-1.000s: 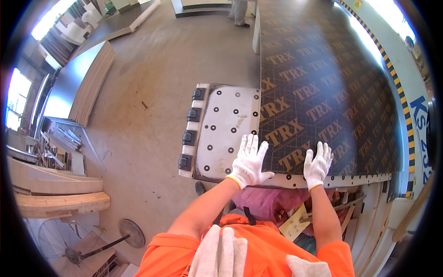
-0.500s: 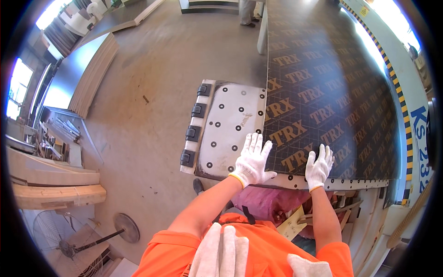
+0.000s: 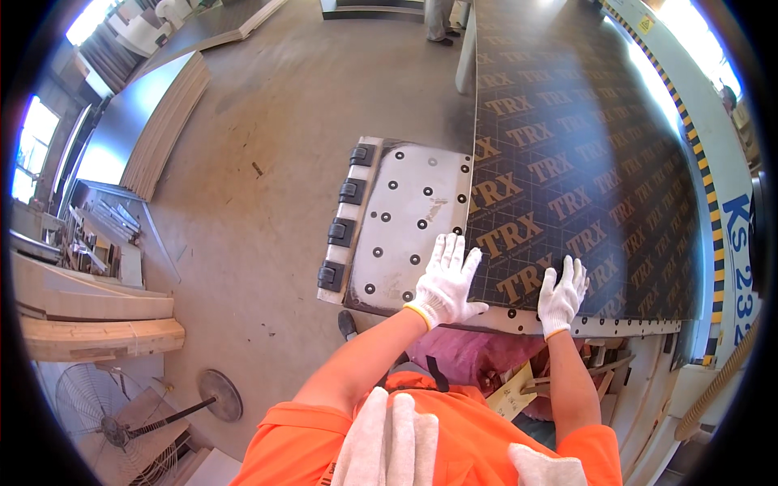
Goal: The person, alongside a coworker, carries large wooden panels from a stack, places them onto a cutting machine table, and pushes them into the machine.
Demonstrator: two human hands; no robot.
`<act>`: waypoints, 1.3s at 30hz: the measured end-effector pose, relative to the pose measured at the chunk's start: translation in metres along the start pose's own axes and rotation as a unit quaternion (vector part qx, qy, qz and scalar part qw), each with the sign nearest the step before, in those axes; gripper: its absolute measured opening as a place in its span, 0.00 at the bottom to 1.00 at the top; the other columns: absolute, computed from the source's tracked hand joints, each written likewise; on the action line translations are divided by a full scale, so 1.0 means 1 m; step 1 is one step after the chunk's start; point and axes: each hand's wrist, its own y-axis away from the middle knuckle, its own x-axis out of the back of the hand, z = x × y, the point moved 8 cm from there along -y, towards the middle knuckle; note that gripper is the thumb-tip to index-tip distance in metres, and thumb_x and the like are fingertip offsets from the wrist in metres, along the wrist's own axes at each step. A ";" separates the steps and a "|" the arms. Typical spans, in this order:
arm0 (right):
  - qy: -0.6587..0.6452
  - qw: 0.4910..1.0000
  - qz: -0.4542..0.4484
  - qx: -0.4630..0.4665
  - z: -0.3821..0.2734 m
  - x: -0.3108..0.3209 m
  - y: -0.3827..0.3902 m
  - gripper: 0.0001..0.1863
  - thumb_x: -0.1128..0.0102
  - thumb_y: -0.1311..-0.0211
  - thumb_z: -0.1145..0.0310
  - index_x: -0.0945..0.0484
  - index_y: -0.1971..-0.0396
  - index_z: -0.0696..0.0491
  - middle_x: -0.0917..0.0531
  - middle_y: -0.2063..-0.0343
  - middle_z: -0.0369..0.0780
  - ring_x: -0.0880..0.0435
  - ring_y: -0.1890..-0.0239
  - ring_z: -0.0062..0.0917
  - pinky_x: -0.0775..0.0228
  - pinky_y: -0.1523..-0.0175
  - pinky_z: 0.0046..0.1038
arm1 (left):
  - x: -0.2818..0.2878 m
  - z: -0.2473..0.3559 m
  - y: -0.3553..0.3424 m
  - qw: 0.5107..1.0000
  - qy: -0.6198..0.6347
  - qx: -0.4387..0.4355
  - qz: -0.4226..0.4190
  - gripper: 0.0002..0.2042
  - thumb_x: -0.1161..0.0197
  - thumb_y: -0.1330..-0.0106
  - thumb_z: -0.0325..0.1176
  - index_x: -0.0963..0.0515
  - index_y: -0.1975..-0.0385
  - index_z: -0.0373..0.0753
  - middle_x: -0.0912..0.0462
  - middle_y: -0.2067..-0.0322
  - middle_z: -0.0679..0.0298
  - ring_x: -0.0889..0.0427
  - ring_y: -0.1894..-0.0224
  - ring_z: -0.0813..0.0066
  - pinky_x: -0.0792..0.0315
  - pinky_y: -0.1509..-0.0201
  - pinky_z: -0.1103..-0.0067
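A large dark board [image 3: 575, 174] with a repeated tan print lies flat on a machine table. My left hand [image 3: 444, 283], in a white knit glove with a yellow cuff, rests with fingers spread at the board's near left corner, partly over the light grey side plate [image 3: 409, 202] dotted with black rollers. My right hand [image 3: 562, 298], gloved alike, lies on the board near its front edge, fingers stretched forward. Neither hand is wrapped round anything. At the lower edge, pale glove fingers [image 3: 389, 445] show in front of my orange shirt.
Along the right runs a machine beam [image 3: 713, 162] with a black-and-yellow striped edge. Stacked panels [image 3: 158, 130] stand at the left, with a fan [image 3: 113, 429] below. A pink bundle [image 3: 474, 352] sits under the table. A person's legs [image 3: 439, 20] show at the far end.
The view has shifted very slightly. Both hands keep nearly the same places on the board, which shows no clear movement relative to the table.
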 end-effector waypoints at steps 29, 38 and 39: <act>-0.025 0.999 0.026 0.008 -0.002 0.004 0.002 0.33 0.46 0.23 0.50 0.28 0.27 0.54 0.32 0.24 0.51 0.39 0.19 0.46 0.57 0.14 0.47 | 0.002 -0.002 0.001 1.000 0.001 -0.010 0.017 0.57 0.24 0.46 0.67 0.36 0.23 0.31 0.42 0.25 0.26 0.49 0.18 0.28 0.60 0.13 0.49; -0.031 0.999 0.030 0.004 0.001 0.002 0.004 0.33 0.46 0.24 0.51 0.27 0.27 0.54 0.31 0.24 0.50 0.39 0.19 0.47 0.57 0.14 0.48 | -0.002 -0.001 0.001 1.000 -0.003 -0.007 0.017 0.57 0.24 0.47 0.67 0.36 0.23 0.32 0.42 0.24 0.26 0.49 0.18 0.29 0.60 0.13 0.49; -0.029 0.999 0.032 0.007 0.001 0.002 0.004 0.33 0.45 0.24 0.51 0.27 0.27 0.54 0.32 0.24 0.50 0.39 0.19 0.47 0.57 0.14 0.48 | -0.002 -0.001 0.001 1.000 -0.005 -0.006 0.016 0.58 0.24 0.48 0.67 0.36 0.23 0.32 0.42 0.24 0.27 0.49 0.18 0.29 0.60 0.13 0.49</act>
